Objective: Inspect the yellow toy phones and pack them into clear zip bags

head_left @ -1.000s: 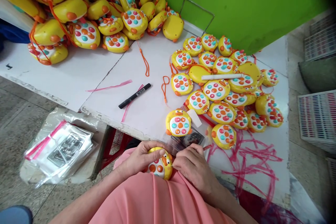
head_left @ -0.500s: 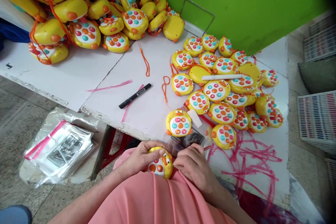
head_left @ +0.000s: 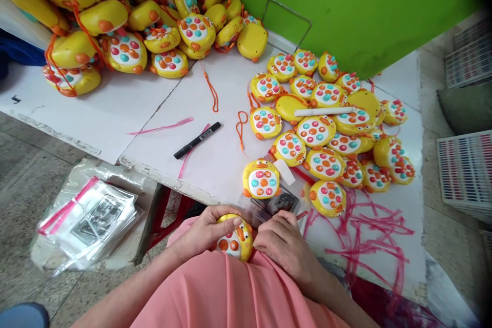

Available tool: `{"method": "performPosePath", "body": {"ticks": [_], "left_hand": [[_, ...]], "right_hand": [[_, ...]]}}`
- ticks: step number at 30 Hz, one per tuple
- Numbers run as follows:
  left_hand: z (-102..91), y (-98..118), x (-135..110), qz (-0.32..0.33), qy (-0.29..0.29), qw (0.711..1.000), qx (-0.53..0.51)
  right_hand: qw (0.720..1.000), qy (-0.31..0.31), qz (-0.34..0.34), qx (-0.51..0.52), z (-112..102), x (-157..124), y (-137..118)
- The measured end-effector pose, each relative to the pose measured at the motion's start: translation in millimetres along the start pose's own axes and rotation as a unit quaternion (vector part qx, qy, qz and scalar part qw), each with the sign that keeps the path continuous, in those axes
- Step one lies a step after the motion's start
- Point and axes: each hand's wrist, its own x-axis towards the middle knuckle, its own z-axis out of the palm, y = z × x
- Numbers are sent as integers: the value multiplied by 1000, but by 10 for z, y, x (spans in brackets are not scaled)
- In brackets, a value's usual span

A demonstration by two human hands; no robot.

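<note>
Firstly, one yellow toy (head_left: 243, 252), buttons upward, at the lap, grasped in the left hand (head_left: 210, 228). Right hand (head_left: 282, 240): curled round a thin red stick (head_left: 303, 214), just beside the toy's beak end. On the white table (head_left: 226, 171): black marker (head_left: 197, 140), more ducks (head_left: 315, 131), white rod (head_left: 325, 111).

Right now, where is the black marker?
In the head view, the black marker lies left of centre on the white table, across a pink ribbon, beyond the left hand.

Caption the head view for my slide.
Left hand holding a yellow toy, right hand beside it, at a white table with more toys and a black marker.
</note>
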Motion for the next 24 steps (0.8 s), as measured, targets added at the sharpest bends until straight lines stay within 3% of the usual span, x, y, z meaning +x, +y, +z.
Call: {"method": "performPosePath", "body": {"ticks": [13, 18, 24], "left_hand": [[1, -5, 7, 10, -16, 1000, -17], [-11, -11, 9, 11, -13, 1000, 6], [-4, 0, 8, 15, -21, 1000, -14]], "right_hand": [[999, 28, 9, -24, 20, -5, 14], [1000, 1, -3, -3, 16, 1, 11], [999, 29, 13, -17, -17, 19, -34]]}}
